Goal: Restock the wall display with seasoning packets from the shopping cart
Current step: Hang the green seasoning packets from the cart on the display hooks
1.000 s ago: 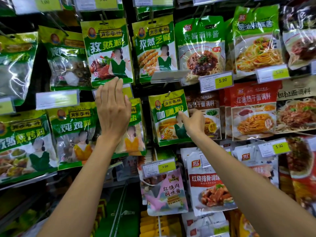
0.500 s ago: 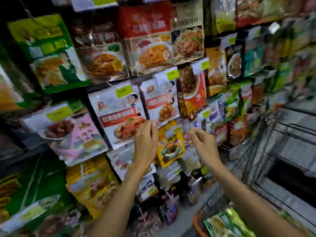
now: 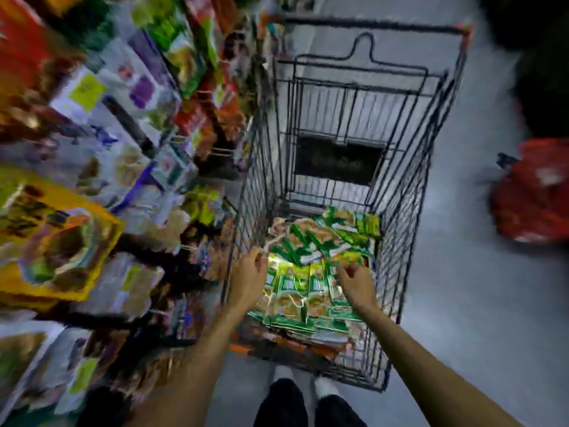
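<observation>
A black wire shopping cart (image 3: 409,186) stands in front of me, and a pile of green seasoning packets (image 3: 317,251) fills its near end. Over that pile hover both of my hands. My left hand (image 3: 248,277) is at the cart's left wall with loosely curled fingers and holds nothing. Just right of the pile's middle, my right hand (image 3: 354,283) hangs with fingers also loosely curled and empty. The wall display (image 3: 101,155) of hanging packets runs along the left, heavily blurred.
Grey floor (image 3: 468,303) lies to the right of the cart. A red bag or basket (image 3: 535,192) sits on the floor at the far right. My shoes (image 3: 304,392) show just behind the cart's near edge.
The view has swung from the wall display down and right to the cart. Both hands left the hanging packets and dropped over the pile in the cart.
</observation>
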A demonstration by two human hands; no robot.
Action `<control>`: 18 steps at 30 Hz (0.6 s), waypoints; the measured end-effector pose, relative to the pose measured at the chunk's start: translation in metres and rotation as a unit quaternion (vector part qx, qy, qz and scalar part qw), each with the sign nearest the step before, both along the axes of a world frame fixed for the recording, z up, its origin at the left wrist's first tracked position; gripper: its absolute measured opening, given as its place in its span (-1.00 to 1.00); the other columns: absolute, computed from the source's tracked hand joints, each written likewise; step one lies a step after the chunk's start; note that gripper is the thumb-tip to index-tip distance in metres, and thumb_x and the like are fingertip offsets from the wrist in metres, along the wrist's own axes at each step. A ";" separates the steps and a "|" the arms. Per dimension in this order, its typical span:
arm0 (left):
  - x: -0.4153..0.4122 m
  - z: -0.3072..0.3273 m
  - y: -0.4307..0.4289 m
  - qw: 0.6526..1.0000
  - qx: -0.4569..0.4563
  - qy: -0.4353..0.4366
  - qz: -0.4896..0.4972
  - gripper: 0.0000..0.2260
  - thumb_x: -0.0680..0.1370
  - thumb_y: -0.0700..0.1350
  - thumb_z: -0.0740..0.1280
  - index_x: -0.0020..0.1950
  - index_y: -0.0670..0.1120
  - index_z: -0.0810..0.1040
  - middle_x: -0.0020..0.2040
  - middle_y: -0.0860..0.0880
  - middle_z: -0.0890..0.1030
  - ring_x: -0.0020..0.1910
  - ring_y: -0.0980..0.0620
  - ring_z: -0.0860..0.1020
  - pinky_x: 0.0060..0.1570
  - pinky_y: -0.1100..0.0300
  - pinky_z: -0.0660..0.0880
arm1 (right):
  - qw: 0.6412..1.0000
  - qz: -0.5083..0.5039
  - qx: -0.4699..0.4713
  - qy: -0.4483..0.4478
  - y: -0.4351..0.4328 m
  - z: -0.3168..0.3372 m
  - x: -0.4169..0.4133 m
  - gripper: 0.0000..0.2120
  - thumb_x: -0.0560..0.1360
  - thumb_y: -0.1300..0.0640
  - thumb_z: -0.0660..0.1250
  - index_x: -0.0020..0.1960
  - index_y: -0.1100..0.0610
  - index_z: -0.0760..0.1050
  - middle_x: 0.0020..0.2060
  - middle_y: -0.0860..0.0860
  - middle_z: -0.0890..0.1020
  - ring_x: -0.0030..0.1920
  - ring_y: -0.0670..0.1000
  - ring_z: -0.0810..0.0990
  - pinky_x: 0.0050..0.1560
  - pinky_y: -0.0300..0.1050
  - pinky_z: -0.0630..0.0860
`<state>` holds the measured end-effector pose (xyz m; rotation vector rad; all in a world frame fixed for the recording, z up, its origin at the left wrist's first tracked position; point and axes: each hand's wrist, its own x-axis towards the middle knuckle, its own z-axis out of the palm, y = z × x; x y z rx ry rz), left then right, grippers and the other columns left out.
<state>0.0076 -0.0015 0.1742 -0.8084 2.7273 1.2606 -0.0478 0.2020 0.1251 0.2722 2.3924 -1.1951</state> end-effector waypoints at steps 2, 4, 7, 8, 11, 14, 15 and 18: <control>-0.008 -0.035 0.005 0.999 0.019 -0.037 -0.031 -0.84 0.58 -0.26 0.24 0.08 -0.27 0.57 -0.08 -0.27 0.61 -0.08 -0.20 0.56 -0.15 0.11 0.40 | 0.999 -0.016 0.051 -0.008 0.009 -0.024 0.003 -0.70 0.60 0.17 0.20 -0.29 0.22 0.42 -0.39 0.19 0.49 -0.27 0.16 0.50 -0.30 -0.08 0.22; -0.009 -0.069 0.008 0.994 0.027 -0.087 -0.058 -0.82 0.60 -0.25 0.23 0.15 -0.25 0.53 0.00 -0.23 0.61 -0.03 -0.16 0.56 -0.15 0.15 0.42 | 0.996 -0.020 0.082 -0.020 0.016 -0.048 0.006 -0.80 0.60 0.21 0.20 -0.08 0.26 0.55 -0.24 0.19 0.60 -0.16 0.18 0.56 -0.25 -0.09 0.30; -0.003 -0.113 0.012 0.984 0.032 -0.159 -0.077 -0.77 0.61 -0.22 0.21 0.23 -0.25 0.48 0.08 -0.23 0.60 0.03 -0.17 0.56 -0.11 0.13 0.45 | 0.990 -0.038 0.128 -0.046 0.026 -0.083 0.009 -0.74 0.61 0.22 0.19 0.20 0.33 0.50 0.05 0.26 0.62 0.03 0.21 0.58 -0.12 -0.12 0.38; 0.000 -0.126 0.014 0.980 0.028 -0.178 -0.083 -0.76 0.60 -0.20 0.22 0.24 -0.25 0.47 0.09 -0.24 0.59 0.06 -0.19 0.55 -0.05 0.07 0.48 | 0.988 -0.042 0.141 -0.052 0.029 -0.093 0.009 -0.73 0.61 0.22 0.19 0.24 0.33 0.48 0.09 0.26 0.60 0.07 0.21 0.57 -0.09 -0.12 0.39; 0.005 -0.157 0.018 0.969 0.022 -0.232 -0.081 -0.69 0.59 -0.14 0.27 0.29 -0.25 0.39 0.12 -0.30 0.54 0.10 -0.25 0.52 0.03 -0.05 0.49 | 0.982 -0.047 0.175 -0.057 0.033 -0.118 0.002 -0.73 0.60 0.21 0.21 0.23 0.33 0.48 0.13 0.25 0.57 0.11 0.21 0.54 0.06 -0.05 0.46; 0.005 -0.179 0.025 0.965 0.040 -0.254 -0.060 -0.62 0.60 -0.13 0.26 0.36 -0.27 0.31 0.22 -0.34 0.47 0.16 -0.27 0.47 0.11 -0.10 0.44 | 0.977 -0.058 0.193 -0.071 0.034 -0.135 -0.008 -0.75 0.58 0.17 0.27 0.17 0.32 0.48 0.11 0.25 0.55 0.12 0.22 0.52 0.08 0.01 0.47; 0.004 -0.184 0.028 0.966 0.043 -0.252 -0.046 -0.60 0.60 -0.15 0.27 0.37 -0.28 0.29 0.28 -0.32 0.42 0.22 -0.26 0.43 0.15 -0.09 0.41 | 0.975 -0.065 0.197 -0.077 0.034 -0.140 -0.012 -0.72 0.57 0.14 0.28 0.17 0.32 0.46 0.12 0.26 0.54 0.13 0.22 0.52 0.08 0.02 0.46; -0.004 -0.193 0.035 0.970 0.032 -0.240 -0.008 -0.53 0.56 -0.15 0.34 0.37 -0.30 0.27 0.31 -0.28 0.37 0.27 -0.25 0.39 0.16 -0.07 0.41 | 0.970 -0.050 0.225 -0.080 0.032 -0.153 -0.020 -0.60 0.56 0.07 0.31 0.22 0.36 0.40 0.18 0.28 0.51 0.21 0.24 0.48 0.15 0.07 0.46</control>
